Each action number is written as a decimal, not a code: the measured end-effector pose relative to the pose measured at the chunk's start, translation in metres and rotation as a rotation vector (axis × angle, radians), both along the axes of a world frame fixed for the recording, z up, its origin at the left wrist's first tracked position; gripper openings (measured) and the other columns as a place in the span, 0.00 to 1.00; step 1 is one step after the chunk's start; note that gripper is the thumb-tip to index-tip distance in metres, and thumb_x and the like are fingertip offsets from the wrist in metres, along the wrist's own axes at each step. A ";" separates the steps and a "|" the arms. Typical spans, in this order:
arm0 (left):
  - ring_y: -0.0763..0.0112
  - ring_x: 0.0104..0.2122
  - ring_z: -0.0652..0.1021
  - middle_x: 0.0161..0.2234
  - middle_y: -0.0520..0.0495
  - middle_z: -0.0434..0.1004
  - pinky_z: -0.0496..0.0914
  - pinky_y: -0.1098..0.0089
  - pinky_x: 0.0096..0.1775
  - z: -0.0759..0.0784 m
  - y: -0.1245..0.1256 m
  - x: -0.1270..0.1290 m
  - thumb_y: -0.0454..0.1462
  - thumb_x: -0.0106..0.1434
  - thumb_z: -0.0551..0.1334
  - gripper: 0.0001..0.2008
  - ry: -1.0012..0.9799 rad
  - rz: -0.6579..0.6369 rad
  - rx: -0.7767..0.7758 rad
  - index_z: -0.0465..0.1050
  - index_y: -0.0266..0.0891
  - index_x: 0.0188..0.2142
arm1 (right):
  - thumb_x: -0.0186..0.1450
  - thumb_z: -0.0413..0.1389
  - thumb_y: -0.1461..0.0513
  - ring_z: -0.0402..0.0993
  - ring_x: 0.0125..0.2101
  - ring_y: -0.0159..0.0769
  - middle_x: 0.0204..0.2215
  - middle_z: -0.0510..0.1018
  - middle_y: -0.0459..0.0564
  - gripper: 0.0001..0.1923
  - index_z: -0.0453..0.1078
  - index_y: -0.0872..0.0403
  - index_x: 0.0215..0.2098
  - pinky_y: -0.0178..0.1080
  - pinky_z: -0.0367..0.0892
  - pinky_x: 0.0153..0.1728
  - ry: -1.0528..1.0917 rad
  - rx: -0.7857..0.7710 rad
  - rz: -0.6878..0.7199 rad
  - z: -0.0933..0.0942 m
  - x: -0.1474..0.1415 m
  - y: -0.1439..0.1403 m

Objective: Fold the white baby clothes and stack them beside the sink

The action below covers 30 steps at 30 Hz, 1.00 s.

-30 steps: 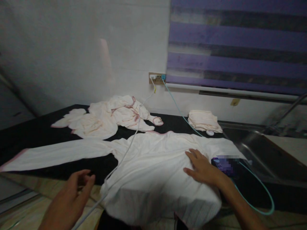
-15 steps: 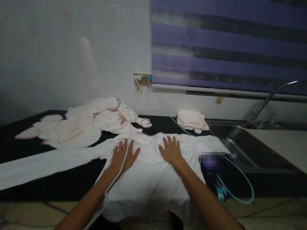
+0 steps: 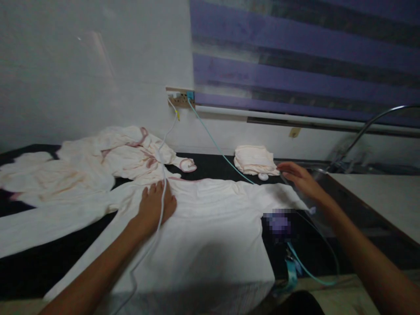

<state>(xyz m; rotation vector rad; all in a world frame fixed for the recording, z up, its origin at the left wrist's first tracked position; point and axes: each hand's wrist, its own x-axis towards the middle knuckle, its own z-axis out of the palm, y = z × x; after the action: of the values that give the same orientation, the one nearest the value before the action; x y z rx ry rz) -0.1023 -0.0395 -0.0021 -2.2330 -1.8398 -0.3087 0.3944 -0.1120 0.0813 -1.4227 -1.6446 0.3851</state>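
A white long-sleeved shirt point(image 3: 203, 223) with pink neck trim lies spread on the black counter, its lower edge hanging over the front. My left hand point(image 3: 157, 203) rests on its left shoulder, palm down with the fingers slightly bent, and a white cord point(image 3: 161, 197) crosses over the back of the hand. My right hand point(image 3: 303, 179) is raised above the shirt's right sleeve point(image 3: 282, 195), fingers stretched out and holding nothing visible. Its fingertips come near a folded pale cloth point(image 3: 254, 159); I cannot tell whether they touch.
A crumpled heap of cream garments point(image 3: 98, 162) with pink trim lies at the back left. At right are a metal sink point(image 3: 315, 175) and a curved faucet point(image 3: 361, 129). A teal cord point(image 3: 213, 140) runs from the wall socket point(image 3: 180, 99). A blurred purple item point(image 3: 278, 225) sits below the sleeve.
My right hand has lifted off the shirt and moved right, toward the sink. My left hand stays on the shirt, fingers more bent. The shirt's left side now spreads further left. The view has shifted right.
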 end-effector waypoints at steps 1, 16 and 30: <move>0.35 0.69 0.65 0.69 0.19 0.63 0.58 0.38 0.68 0.003 -0.006 0.011 0.38 0.71 0.50 0.32 0.002 -0.040 0.012 0.58 0.19 0.70 | 0.64 0.60 0.49 0.78 0.56 0.52 0.52 0.83 0.54 0.19 0.76 0.47 0.50 0.58 0.68 0.62 0.046 -0.077 0.010 -0.004 0.027 0.003; 0.63 0.74 0.60 0.71 0.39 0.65 0.57 0.58 0.74 0.011 -0.068 0.253 0.42 0.77 0.48 0.27 -0.586 -0.995 -0.314 0.62 0.34 0.70 | 0.50 0.70 0.38 0.67 0.26 0.34 0.24 0.73 0.44 0.30 0.79 0.53 0.35 0.39 0.63 0.29 -0.131 -0.518 0.093 -0.081 0.155 0.040; 0.57 0.70 0.67 0.71 0.34 0.65 0.61 0.54 0.71 -0.012 0.036 0.350 0.47 0.76 0.52 0.29 -0.590 -1.014 -0.454 0.60 0.34 0.70 | 0.58 0.67 0.38 0.68 0.27 0.32 0.27 0.76 0.46 0.27 0.78 0.52 0.35 0.35 0.62 0.28 -0.074 -0.616 0.137 -0.024 0.152 0.040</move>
<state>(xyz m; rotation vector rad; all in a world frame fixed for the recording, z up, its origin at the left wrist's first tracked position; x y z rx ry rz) 0.2482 -0.0037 -0.0144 -3.5506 -0.7833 -0.8480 0.5459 -0.0724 0.0570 -1.7818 -1.7716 0.9932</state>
